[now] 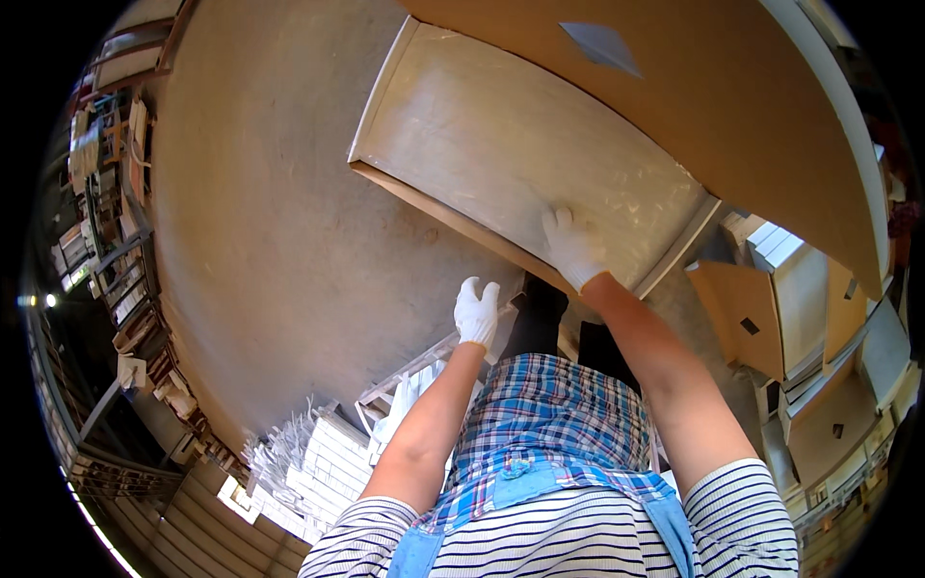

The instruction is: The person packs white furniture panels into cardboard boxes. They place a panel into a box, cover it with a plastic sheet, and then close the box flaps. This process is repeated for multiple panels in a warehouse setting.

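Note:
My right hand, in a white knit glove, reaches over the near edge of a shallow framed panel. It lies against the panel's flat grey-brown inner surface, fingers stretched out and slightly blurred. The panel has a raised pale rim, a brown near edge and whitish scuffs towards its right end. My left hand, also gloved, hangs to the left of the panel's near edge, touching nothing that I can see. Its fingers are loosely bent and apart, with nothing held.
A large brown board with a pale edge and a grey patch rises along the panel's far side. Brown boxes or cabinets stand at right. White bundled strips lie at lower left. Cluttered racks line the far left beyond the concrete floor.

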`<state>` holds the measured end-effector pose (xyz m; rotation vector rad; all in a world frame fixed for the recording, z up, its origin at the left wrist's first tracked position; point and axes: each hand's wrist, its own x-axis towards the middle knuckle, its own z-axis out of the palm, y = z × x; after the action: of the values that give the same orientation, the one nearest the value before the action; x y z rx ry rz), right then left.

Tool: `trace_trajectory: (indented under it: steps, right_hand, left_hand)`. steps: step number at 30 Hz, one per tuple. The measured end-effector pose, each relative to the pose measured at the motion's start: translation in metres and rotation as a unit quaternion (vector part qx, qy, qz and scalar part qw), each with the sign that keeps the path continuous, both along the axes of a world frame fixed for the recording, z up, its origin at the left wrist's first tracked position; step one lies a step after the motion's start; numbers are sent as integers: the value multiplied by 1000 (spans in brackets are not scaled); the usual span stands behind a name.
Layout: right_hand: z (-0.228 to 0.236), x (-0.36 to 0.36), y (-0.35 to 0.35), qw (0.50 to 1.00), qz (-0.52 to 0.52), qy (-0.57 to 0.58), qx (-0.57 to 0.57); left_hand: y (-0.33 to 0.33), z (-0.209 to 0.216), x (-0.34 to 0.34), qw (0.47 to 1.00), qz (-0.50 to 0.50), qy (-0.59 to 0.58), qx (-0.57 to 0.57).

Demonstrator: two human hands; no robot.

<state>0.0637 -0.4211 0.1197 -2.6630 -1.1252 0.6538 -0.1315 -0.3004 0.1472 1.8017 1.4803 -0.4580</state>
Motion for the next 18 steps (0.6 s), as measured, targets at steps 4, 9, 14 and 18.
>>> trace_trajectory:
  steps: [4,9,14,18]
  right_hand:
    - [-43,15,-10,997,65,41,-32]
    - [-17,44,-19,959,-97,266,35]
    - [22,15,-78,995,7,100,5]
    - [48,3,-141,989,-66,102,85]
  left_hand:
    - [-12,5,17,1000,6,-28,-4]
    - [-14,5,53,994,13,-107,-25]
    - [-46,30,82,993,-97,-39,50]
    - [-87,43,85,872,-431,-72,222]
